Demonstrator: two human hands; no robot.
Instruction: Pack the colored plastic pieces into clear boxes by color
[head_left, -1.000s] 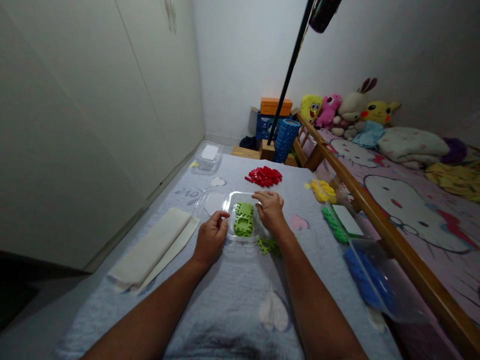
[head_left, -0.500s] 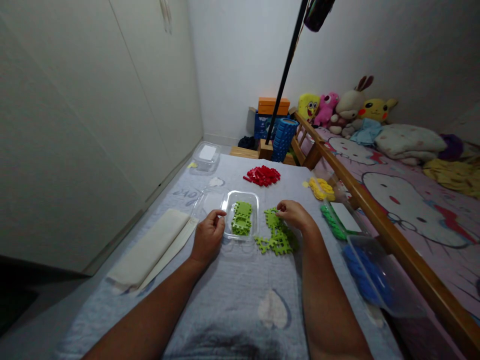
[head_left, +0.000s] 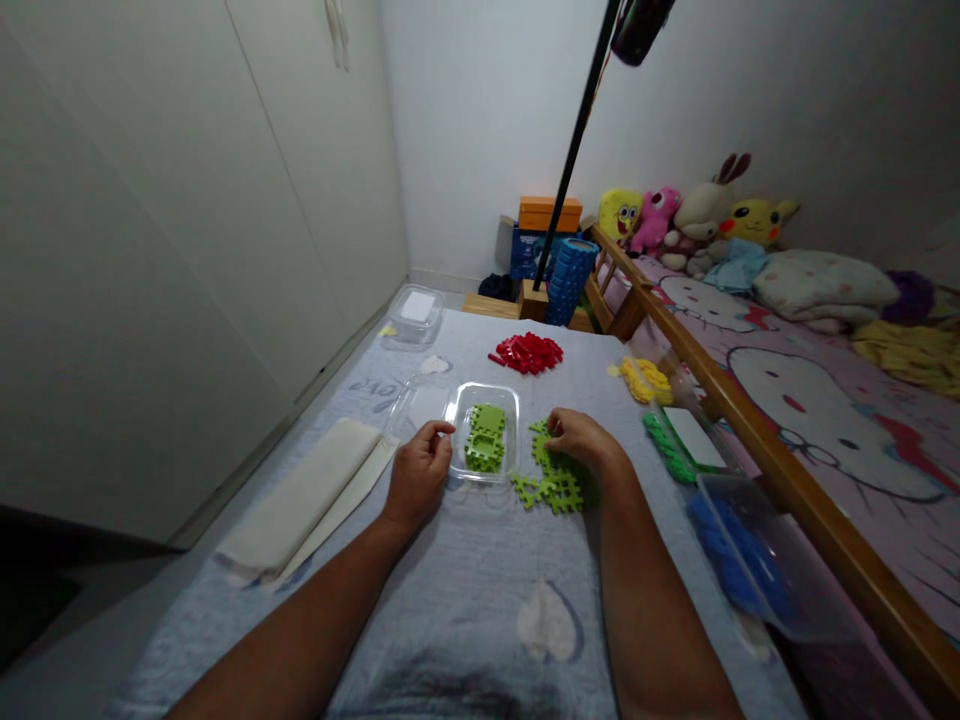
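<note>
A clear plastic container point(head_left: 514, 432) stands in the middle of the cloth-covered table. Flat green interlocking pieces with notched edges point(head_left: 485, 440) are stacked inside it. My left hand point(head_left: 421, 468) is closed at the container's left rim, thumb and fingers pinching there. To the right of the container lies a loose pile of similar green pieces point(head_left: 559, 492). My right hand point(head_left: 583, 437) is over the far part of that pile, its fingertips pinched at a green piece that the hand partly hides.
A heap of red pieces point(head_left: 529, 353) lies beyond the container. Along the right edge are containers with yellow point(head_left: 646, 381), green point(head_left: 667, 447) and blue pieces point(head_left: 739, 555). At left lie a folded cream cloth point(head_left: 304, 500) and a clear lid point(head_left: 420, 405). Another clear box point(head_left: 415, 312) stands far left.
My right hand has shifted slightly left and nearer over the loose green pile. My left hand stays at the container's rim. The view has moved very slightly.
</note>
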